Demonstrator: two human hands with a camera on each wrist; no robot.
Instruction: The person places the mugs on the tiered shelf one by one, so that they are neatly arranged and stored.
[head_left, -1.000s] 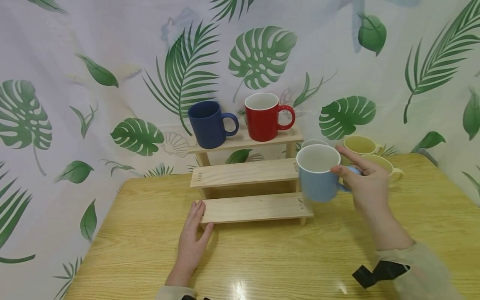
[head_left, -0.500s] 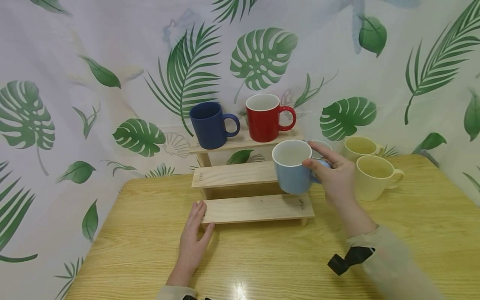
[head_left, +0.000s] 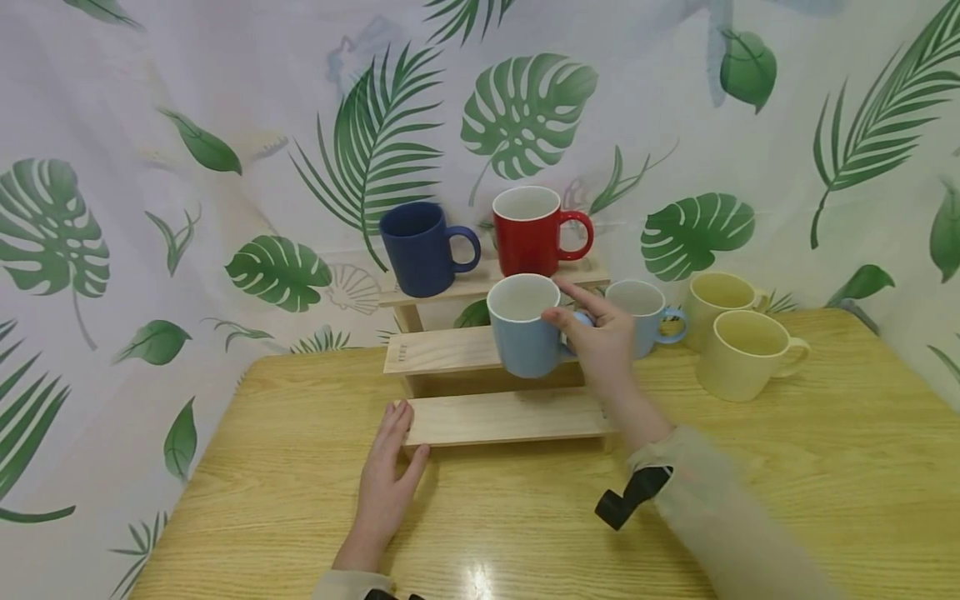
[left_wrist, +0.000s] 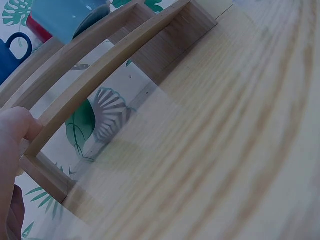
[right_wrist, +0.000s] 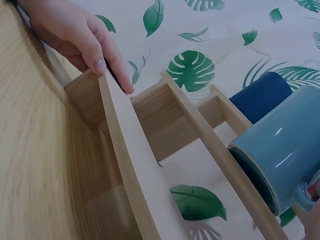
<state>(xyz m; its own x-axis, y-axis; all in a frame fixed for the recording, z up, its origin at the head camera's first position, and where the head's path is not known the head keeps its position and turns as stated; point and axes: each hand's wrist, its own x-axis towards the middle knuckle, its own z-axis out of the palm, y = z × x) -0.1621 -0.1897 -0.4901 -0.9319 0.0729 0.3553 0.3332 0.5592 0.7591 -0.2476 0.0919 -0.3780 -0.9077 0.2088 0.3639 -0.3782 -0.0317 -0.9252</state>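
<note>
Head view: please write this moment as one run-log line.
right hand: grips light-blue mug | left hand: touches lowest shelf | top shelf: dark-blue mug, red mug

One dark blue mug (head_left: 418,258), one red mug (head_left: 527,237), two light blue mugs (head_left: 523,343) (head_left: 647,331) and two yellow mugs (head_left: 738,367) (head_left: 697,323), six in all, are pictured with one counter (head_left: 510,517), one wooden stand (head_left: 408,320) of three shelves (head_left: 506,418), one leaf-print backdrop (head_left: 277,75), and a person's left hand (head_left: 386,467) and right hand (head_left: 602,348), two in total.
</note>
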